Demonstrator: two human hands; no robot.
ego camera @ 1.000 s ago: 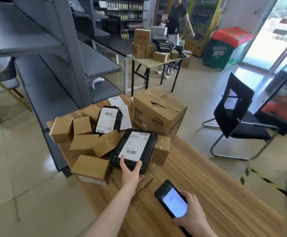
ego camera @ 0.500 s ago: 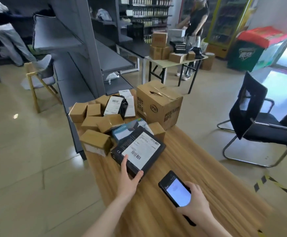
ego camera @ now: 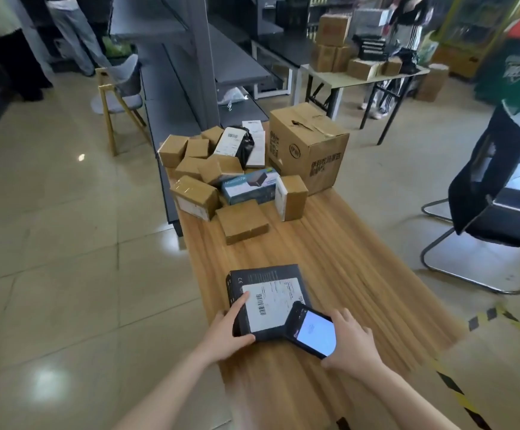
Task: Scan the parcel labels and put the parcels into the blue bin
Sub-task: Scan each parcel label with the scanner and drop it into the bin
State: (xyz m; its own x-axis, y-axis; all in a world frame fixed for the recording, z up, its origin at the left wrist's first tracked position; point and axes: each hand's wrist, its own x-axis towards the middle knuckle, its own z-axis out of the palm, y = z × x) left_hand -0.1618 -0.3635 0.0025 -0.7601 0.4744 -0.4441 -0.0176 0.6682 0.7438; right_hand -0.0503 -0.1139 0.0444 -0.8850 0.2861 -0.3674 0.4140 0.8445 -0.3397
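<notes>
Head view: long wooden desk (ego camera: 330, 243) on a pale tiled floor (ego camera: 66, 243), grey shelving (ego camera: 203, 57) along its far-left side, black chair (ego camera: 494, 193) off the right edge. At the far end sit a heap of small cardboard boxes (ego camera: 196, 193) and a large carton (ego camera: 308, 150).

The black parcel (ego camera: 265, 274) lies flat near the desk's near-left edge with its white label (ego camera: 268, 305) facing up. The left hand (ego camera: 226, 328) grips its near-left corner, index finger stretched onto the label and thumb along the near edge. The right hand (ego camera: 356, 342) clasps a phone (ego camera: 313, 332) with its screen lit, tilted over the parcel's near-right corner. Both forearms reach in from below.
</notes>
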